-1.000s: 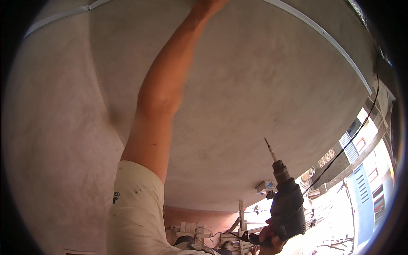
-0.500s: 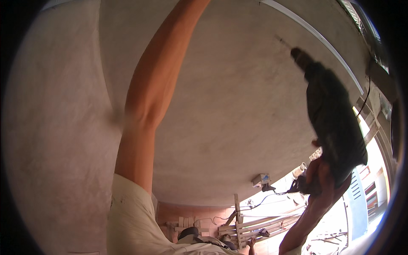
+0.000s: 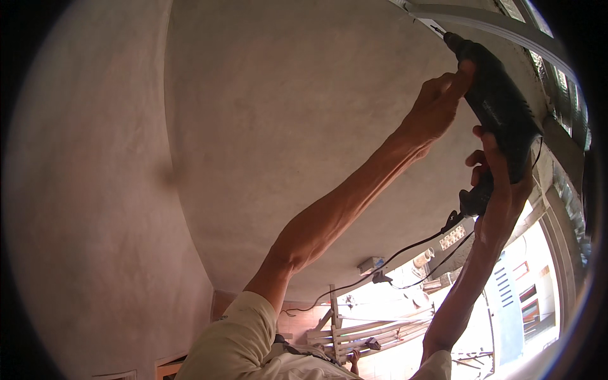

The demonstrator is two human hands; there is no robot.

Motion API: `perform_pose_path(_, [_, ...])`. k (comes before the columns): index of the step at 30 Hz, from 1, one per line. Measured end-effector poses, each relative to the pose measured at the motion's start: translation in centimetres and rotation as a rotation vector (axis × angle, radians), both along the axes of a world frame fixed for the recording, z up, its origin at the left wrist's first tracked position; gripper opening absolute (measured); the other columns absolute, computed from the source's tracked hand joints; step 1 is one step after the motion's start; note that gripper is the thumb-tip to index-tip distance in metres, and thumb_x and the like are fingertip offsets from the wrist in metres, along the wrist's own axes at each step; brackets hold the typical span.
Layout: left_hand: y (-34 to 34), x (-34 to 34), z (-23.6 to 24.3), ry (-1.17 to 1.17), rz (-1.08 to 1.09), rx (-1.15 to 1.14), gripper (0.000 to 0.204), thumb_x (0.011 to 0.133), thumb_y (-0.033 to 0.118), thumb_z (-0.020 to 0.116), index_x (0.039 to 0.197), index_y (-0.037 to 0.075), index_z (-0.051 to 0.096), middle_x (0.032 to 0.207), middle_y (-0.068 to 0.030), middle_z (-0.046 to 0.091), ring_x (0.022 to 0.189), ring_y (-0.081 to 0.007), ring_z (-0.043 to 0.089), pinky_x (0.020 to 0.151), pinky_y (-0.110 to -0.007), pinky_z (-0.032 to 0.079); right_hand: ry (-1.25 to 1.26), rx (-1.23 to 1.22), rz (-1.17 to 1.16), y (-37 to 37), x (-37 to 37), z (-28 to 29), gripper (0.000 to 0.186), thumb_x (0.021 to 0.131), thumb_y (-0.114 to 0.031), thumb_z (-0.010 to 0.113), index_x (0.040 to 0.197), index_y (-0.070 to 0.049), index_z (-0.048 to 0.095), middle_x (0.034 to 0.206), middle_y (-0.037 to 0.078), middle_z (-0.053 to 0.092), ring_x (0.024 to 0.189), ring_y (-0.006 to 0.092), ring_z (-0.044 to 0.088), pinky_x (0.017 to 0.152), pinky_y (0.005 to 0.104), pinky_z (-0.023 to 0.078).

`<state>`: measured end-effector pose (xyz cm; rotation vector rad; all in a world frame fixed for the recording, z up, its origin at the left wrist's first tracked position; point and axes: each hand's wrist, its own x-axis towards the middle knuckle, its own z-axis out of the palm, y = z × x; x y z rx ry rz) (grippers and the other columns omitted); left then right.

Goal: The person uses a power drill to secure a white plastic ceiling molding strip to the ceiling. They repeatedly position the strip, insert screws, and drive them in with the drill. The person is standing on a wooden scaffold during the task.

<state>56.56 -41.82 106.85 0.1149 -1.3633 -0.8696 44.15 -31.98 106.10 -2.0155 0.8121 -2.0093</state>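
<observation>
A black corded power drill (image 3: 506, 104) is raised at the upper right, tilted with its chuck up and to the left. My right hand (image 3: 500, 168) is closed round its handle, some fingers showing on the near side. Against the front of the drill body, my left hand (image 3: 438, 104) grips with folded fingers, partly hidden behind the tool. The thin bit points at a white metal channel (image 3: 506, 24) running along the top of the grey plastered wall (image 3: 297, 133). Whether the bit touches the channel I cannot tell.
The drill's black cable (image 3: 411, 246) hangs down and sweeps left. A small box (image 3: 370, 265) is on the lower wall. Below stands a frame of wooden poles (image 3: 380, 332), with another person's hand (image 3: 354, 361) beside it. Roof beams (image 3: 563, 145) edge the right side.
My left arm has come down and right, and its hand now holds the drill's front. The drill has risen toward the white channel in my right hand. The view has shifted slightly.
</observation>
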Motion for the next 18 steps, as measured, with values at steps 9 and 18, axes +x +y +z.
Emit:
perform_pose_path(9, [-0.1, 4.0, 2.5, -0.226, 0.215, -0.114, 0.069, 0.101, 0.064, 0.043, 0.113, 0.002, 0.071, 0.105, -0.0135, 0.068, 0.103, -0.0224, 0.061, 0.098, -0.038, 0.043, 0.167, 0.036, -0.134, 0.6, 0.2, 3.4, 0.033, 0.094, -0.037, 0.070, 0.100, -0.004, 0.067, 0.065, 0.001, 0.061, 0.053, 0.0070, 0.057, 0.045, 0.0205, 0.035])
perform_pose_path(18, [-5.9, 13.5, 19.1, -0.375, 1.262, -0.837, 0.071, 0.092, 0.069, 0.052, 0.092, 0.002, 0.074, 0.082, -0.0131, 0.073, 0.073, -0.0260, 0.068, 0.070, -0.040, 0.052, 0.474, -0.063, -0.435, -3.7, 4.4, 11.0, 0.038, 0.086, -0.038, 0.073, 0.096, -0.002, 0.070, 0.071, 0.003, 0.064, 0.066, 0.0097, 0.064, 0.060, 0.0273, 0.049])
